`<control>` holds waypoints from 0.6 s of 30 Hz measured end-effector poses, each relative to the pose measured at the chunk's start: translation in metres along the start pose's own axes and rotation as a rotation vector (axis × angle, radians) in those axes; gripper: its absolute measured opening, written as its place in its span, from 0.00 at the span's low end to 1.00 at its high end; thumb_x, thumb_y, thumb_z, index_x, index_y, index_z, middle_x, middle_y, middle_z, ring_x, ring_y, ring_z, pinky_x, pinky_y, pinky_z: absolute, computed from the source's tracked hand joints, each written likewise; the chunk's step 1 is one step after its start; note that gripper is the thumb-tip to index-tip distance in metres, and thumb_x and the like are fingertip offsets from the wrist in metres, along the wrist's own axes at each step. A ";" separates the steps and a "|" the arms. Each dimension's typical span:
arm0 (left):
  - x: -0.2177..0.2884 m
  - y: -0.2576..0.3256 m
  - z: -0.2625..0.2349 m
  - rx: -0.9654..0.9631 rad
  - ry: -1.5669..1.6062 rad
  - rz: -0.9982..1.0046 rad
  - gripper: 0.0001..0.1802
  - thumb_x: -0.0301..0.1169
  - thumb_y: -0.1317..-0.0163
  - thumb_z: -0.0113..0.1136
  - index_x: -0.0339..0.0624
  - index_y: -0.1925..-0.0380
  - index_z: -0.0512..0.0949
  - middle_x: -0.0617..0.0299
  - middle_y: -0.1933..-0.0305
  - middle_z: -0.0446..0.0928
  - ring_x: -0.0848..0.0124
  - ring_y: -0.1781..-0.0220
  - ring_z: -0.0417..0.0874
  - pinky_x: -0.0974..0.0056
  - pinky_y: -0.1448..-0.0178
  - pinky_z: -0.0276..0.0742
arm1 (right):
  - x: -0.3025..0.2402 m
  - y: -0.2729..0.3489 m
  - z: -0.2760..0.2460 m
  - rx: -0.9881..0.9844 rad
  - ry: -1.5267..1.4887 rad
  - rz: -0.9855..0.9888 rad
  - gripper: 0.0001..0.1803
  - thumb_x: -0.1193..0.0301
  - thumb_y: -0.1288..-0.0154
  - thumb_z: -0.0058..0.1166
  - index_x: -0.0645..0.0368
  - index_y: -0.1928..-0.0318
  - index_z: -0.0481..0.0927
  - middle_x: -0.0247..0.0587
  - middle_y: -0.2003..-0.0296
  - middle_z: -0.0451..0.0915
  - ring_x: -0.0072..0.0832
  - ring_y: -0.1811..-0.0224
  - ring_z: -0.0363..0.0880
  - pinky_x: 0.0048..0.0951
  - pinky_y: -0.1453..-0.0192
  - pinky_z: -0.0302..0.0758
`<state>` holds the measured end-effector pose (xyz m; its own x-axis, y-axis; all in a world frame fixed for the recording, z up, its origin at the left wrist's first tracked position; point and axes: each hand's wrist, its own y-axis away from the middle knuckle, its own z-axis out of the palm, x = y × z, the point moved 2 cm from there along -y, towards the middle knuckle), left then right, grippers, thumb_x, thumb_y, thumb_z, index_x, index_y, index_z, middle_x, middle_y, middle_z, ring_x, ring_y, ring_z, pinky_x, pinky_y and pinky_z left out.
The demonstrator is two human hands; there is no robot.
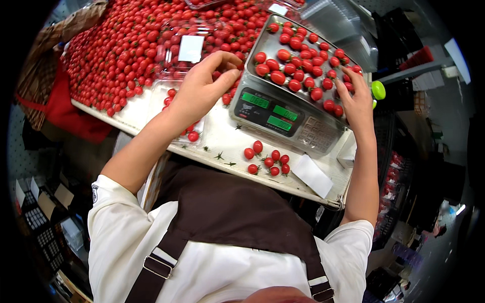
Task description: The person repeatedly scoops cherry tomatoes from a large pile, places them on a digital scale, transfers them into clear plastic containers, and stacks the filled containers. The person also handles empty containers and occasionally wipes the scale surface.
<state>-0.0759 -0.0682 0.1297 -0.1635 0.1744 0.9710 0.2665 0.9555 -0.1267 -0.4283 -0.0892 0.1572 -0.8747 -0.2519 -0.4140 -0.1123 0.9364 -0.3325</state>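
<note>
Cherry tomatoes (303, 65) lie spread over the metal tray (262, 43) of a digital scale (273, 113) with lit green displays. At the tray's right edge, my right hand (357, 98) reaches in, thumb and fingers apart around a few tomatoes, without a visible grip. Beside the scale's left side is my left hand (207, 81), its fingers curved and the thumb apart from the index finger. Red tomatoes show behind that gap; the other fingertips are partly hidden. Below my left forearm, an open clear plastic punnet (199, 123) holds several tomatoes.
A large heap of cherry tomatoes (121, 65) covers the table's left and back. A lidded clear punnet (166, 50) with a white label sits on it. Loose tomatoes (269, 161), green stem bits and a white paper slip (311, 175) lie near the table's front edge. Stacked clear containers (336, 22) stand behind the scale.
</note>
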 end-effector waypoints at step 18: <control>-0.005 -0.115 0.106 -0.269 -1.075 0.386 0.47 0.55 0.50 0.75 0.56 0.31 0.69 0.42 0.42 0.70 0.45 0.45 0.78 0.48 0.42 0.79 | -0.003 0.011 0.051 -0.039 0.144 0.003 0.38 0.58 0.48 0.71 0.52 0.36 0.76 0.54 0.51 0.73 0.50 0.47 0.77 0.45 0.45 0.79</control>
<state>-0.2060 -0.1540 0.1179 -0.7114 0.6764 0.1906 0.6454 0.7362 -0.2035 -0.4031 -0.0910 0.1113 -0.9333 -0.2139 -0.2883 -0.1253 0.9467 -0.2967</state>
